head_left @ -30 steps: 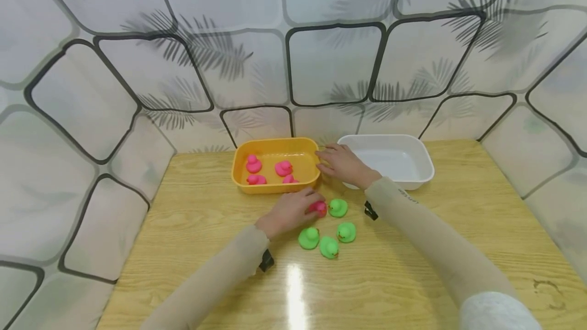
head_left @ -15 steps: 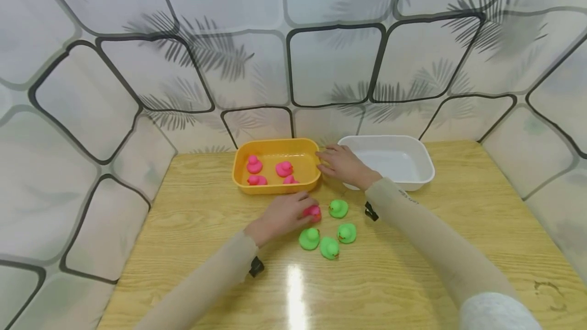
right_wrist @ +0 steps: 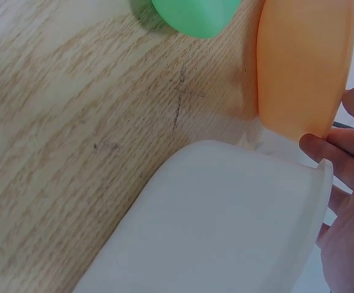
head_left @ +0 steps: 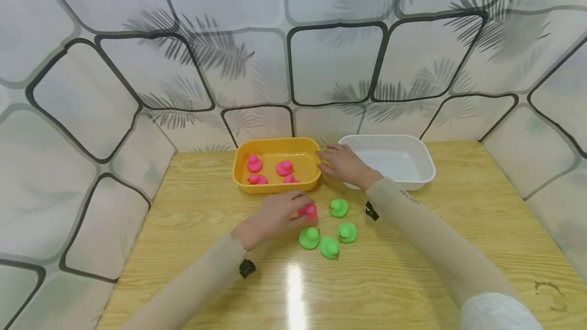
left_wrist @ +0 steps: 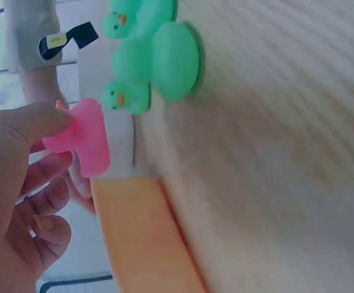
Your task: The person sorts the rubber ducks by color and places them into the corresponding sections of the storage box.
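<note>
In the head view my left hand (head_left: 273, 216) pinches a pink rubber duck (head_left: 308, 211) in front of the yellow bin (head_left: 257, 188). The left wrist view shows the pink duck (left_wrist: 93, 137) between thumb and fingers, clear of the tabletop. Several green rubber ducks (head_left: 339, 208) stand on the table to the right of and nearer than that hand. My right hand (head_left: 345, 165) is stretched between the two bins, its fingertips touching the yellow bin's right end. In the right wrist view the fingers (right_wrist: 335, 160) look loosely extended against the orange-looking bin wall (right_wrist: 302, 67).
Several pink ducks (head_left: 284, 168) lie inside the yellow bin. A white bin (head_left: 415, 186) stands to its right, under my right wrist. Both bins sit at the back of the wooden table (head_left: 202, 208), close to a patterned wall (head_left: 335, 75).
My left hand has drawn a little to the left with the pink duck, away from the nearest green duck. My right hand and both bins stay in place.
</note>
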Available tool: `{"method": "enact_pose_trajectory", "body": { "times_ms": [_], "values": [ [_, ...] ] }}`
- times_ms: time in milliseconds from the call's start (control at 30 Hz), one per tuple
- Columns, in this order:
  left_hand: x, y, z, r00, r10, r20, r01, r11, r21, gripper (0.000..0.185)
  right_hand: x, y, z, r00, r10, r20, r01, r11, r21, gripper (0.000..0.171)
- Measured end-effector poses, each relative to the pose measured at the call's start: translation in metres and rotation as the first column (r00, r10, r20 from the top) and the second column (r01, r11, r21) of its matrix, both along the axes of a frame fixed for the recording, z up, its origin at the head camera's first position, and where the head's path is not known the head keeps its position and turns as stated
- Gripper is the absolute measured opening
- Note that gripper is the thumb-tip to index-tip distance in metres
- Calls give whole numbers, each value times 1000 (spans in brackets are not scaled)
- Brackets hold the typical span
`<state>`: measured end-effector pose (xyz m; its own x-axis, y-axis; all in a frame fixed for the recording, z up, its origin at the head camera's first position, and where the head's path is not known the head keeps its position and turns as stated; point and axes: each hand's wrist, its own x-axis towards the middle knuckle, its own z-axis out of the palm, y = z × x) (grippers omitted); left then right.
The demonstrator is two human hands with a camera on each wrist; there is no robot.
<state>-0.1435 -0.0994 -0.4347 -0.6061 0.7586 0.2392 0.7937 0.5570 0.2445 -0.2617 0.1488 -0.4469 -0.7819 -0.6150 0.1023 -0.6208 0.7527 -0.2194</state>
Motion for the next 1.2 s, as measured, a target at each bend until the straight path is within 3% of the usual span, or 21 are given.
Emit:
{"method": "enact_pose_trajectory", "body": {
  "times_ms": [233,433,700,1200],
  "values": [
    [-14,-15,18,995,48,-84,-46,999,22,29,1,1,2,1000,4,0,-4,1000,-12,47],
    [-28,-27,33,986,57,-156,-49,997,60,31,1,1,3,1000,12,-16,-12,1000,3,47],
    [-43,-40,41,993,93,-75,-89,995,51,31,2,0,4,1000,20,-10,-20,1000,-1,47],
    [-71,-50,52,983,181,-28,-182,982,-48,29,0,0,1,1000,21,-18,-21,1000,-4,47]
  ]
}}
